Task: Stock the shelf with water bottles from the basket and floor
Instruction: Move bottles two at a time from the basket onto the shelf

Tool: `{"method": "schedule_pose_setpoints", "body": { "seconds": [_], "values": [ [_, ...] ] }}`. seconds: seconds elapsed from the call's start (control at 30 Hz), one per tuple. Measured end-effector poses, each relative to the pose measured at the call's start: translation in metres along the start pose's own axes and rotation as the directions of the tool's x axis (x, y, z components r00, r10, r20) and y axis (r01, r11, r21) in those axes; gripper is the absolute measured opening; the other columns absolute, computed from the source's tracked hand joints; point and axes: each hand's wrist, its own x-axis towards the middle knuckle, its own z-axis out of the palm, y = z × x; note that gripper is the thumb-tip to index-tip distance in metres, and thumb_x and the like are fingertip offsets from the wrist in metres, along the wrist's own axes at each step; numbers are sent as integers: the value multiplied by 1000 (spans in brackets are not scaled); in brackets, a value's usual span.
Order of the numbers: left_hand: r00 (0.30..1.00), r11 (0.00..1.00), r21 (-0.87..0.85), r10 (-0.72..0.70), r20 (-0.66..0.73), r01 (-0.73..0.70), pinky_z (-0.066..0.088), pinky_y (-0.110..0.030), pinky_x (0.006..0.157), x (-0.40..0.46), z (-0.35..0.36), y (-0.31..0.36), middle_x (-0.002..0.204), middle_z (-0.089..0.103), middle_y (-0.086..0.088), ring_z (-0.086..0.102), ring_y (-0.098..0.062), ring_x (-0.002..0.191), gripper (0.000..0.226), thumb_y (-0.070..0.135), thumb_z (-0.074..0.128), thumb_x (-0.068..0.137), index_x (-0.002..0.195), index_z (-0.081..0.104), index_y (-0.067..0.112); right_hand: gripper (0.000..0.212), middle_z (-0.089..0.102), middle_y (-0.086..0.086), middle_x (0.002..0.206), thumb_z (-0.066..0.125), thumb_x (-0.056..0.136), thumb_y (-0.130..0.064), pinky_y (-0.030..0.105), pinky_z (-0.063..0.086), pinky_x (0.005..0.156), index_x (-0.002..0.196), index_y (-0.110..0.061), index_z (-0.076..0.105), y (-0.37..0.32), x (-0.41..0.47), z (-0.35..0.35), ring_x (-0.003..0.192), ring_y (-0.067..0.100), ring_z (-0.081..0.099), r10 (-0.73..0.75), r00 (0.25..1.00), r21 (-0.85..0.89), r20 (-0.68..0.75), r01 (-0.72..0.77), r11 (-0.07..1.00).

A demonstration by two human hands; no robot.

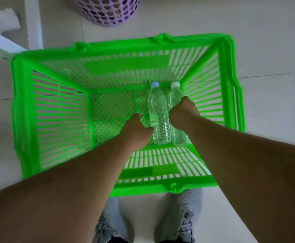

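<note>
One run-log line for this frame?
left hand: grips blue-capped bottle | right hand: grips white-capped bottle | both in green basket

green basket (17,106) open-topped, left floor bare, two bottles (158,113) crowding right wall

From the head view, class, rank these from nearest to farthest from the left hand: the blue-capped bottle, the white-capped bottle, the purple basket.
1. Blue-capped bottle: touching the left hand, on its right.
2. White-capped bottle: one bottle further right, under the right hand.
3. Purple basket: outside the green basket, far top.
</note>
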Motion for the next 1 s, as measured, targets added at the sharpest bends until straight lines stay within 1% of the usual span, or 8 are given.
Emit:
{"method": "schedule_pose_setpoints", "body": {
  "seconds": [0.23, 0.37, 0.5, 0.57, 0.67, 0.73, 0.9, 1.0],
  "values": [
    [1000, 997, -75, -17, -24, 15, 41, -20, 66, 19, 10, -8, 147, 47, -9, 54, -8, 75, 76, 35, 69, 87, 150, 32, 15, 42, 59, 12, 128, 58, 91, -16, 36, 50, 95, 130, -7, 47, -7, 12, 11, 118, 33, 58, 78, 988, -19, -130, -81, 997],
    [997, 992, -118, -57, -57, 50, 38, -15, 55, 23, 5, -17, 144, 50, -11, 51, -2, 67, 77, 37, 71, 86, 149, 33, 12, 37, 64, 14, 122, 58, 92, -28, 26, 45, 77, 121, -6, 60, -6, 19, 14, 111, 31, 63, -8, 995, 32, -104, 11, 999],
    [994, 984, -160, -88, -69, 76, 41, -19, 72, 30, 3, -24, 139, 54, -11, 57, -16, 89, 79, 43, 73, 83, 145, 37, 10, 61, 65, 12, 119, 61, 85, -58, 26, 42, 74, 123, -10, 61, -4, 29, 25, 108, 30, 63, -60, 996, -24, -58, 59, 998],
    [992, 982, -168, -98, -83, 83, 40, -18, 64, 34, 4, -27, 135, 55, -8, 55, -16, 88, 78, 48, 75, 79, 141, 42, 12, 71, 64, 11, 120, 64, 82, -62, 25, 42, 74, 131, -11, 57, -5, 33, 31, 106, 29, 63, -56, 998, 13, -6, 56, 998],
    [990, 981, -163, -119, -75, 105, 37, -18, 56, 43, 4, -36, 126, 59, 0, 59, -12, 80, 73, 52, 76, 77, 134, 49, 15, 78, 58, 5, 97, 69, 83, -59, 21, 39, 59, 137, -6, 52, -8, 40, 42, 73, 17, 59, -82, 988, 89, 128, 71, 993],
    [992, 983, -151, -114, -48, 106, 40, -17, 52, 49, 6, -43, 117, 66, 5, 60, -4, 73, 74, 62, 76, 70, 128, 57, 19, 88, 57, 3, 99, 72, 77, -63, 24, 41, 62, 140, -6, 48, -8, 46, 49, 76, 18, 59, -77, 987, 94, 143, 64, 994],
    [986, 955, -248, -167, 9, 164, 58, -32, 72, 52, 8, -47, 100, 72, 2, 69, -15, 79, 59, 54, 81, 65, 113, 67, 24, 71, 65, 4, 85, 76, 72, -63, 24, 45, 55, 116, -8, 61, -6, 55, 57, 71, 18, 64, -83, 986, 91, 141, 71, 993],
    [990, 950, -280, -143, 11, 140, 57, -30, 74, 48, 3, -47, 98, 74, 2, 70, -14, 79, 41, 40, 83, 71, 107, 72, 22, 74, 70, 10, 103, 72, 71, -68, 29, 54, 68, 119, -12, 63, -5, 52, 54, 86, 26, 69, -140, 986, 48, 87, 136, 990]
  ]
}}
